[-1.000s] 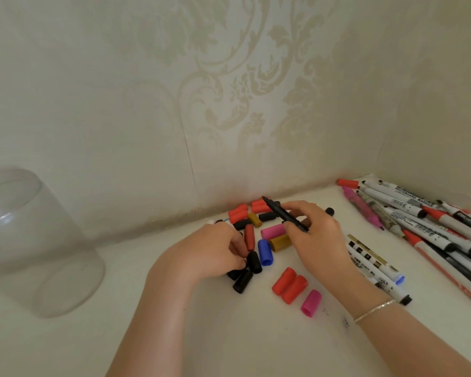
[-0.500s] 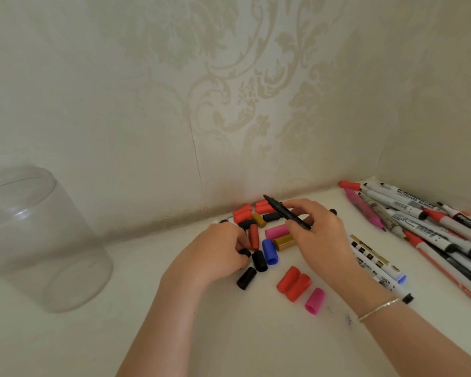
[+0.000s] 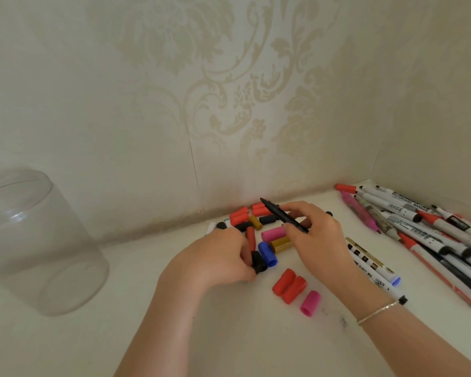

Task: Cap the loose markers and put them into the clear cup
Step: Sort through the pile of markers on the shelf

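A black cap was pinched and a black marker was held over the scattered caps.
One clear cup (image 3: 38, 240) stood far left on the counter (image 3: 229, 336); the left hand (image 3: 215, 259) fingers were curled, pinching one black cap (image 3: 258, 263); two red caps (image 3: 289, 285) lay beside; the right hand (image 3: 318, 235) fingers gripped one black marker (image 3: 283, 214).
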{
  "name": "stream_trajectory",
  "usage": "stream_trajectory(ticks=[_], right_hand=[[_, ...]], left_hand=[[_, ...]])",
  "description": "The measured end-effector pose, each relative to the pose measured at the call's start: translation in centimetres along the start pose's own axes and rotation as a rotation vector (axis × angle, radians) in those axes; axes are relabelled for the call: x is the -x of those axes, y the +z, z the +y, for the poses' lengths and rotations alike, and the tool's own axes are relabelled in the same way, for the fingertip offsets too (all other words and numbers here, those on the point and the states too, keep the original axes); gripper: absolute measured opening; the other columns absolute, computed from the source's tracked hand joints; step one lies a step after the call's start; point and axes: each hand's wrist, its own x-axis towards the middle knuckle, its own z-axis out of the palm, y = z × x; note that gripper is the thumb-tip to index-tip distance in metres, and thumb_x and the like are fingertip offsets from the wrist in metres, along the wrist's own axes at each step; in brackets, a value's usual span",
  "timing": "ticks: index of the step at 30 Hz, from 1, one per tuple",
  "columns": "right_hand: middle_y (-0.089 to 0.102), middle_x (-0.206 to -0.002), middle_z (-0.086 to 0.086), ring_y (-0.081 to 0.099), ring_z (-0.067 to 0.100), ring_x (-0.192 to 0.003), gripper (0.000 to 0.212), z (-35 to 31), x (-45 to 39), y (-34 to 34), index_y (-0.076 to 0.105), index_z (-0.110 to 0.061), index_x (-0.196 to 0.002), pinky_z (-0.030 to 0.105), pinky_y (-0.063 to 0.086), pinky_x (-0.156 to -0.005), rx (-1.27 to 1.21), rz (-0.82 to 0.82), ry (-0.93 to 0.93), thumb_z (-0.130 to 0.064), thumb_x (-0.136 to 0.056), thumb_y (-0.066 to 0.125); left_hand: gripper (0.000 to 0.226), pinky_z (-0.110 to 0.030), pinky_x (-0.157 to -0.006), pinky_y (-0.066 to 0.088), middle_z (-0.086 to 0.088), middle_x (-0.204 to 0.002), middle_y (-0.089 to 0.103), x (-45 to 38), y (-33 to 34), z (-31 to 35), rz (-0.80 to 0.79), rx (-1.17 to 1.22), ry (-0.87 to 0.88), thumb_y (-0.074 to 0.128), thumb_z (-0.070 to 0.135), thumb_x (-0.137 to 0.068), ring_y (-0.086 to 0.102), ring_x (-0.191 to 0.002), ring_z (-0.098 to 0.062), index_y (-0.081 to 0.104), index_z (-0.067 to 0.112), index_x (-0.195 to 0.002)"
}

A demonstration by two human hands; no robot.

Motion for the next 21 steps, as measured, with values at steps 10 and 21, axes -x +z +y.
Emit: stream_trajectory(ticks=[10,21], right_hand=[[0.063,-0.08,-0.014,0.045,0.004,-0.05,0.034,-0.3,0.4,-0.8,0.07,-0.034,-0.097,0.015,0.038,-0.045,-0.131,0.005,-0.071,-0.007,-0.079,0.062],[0.059,-0.077,-0.021,0.05,0.001,-0.056,0.038,-0.7,0.3,-0.9,0.06,-0.047,-0.087,0.012,0.039,-0.048,-0.009,-0.026,-0.093,-0.01,-0.081,0.061]], left_hand=[[0.016,-0.003,-0.068,0.046,0.012,-0.089,0.067,-2.2,0.1,-0.5,0.437,0.7,0.148,0.069,0.012,-0.084,0.062,-0.075,0.011,0.064,0.022,-0.095],[0.016,-0.022,-0.075,0.057,-0.002,-0.097,0.072,-2.5,0.4,-1.2,0.388,1.037,0.17,0.061,0.002,-0.089,0.071,-0.086,-0.011,0.065,0.014,-0.1]])
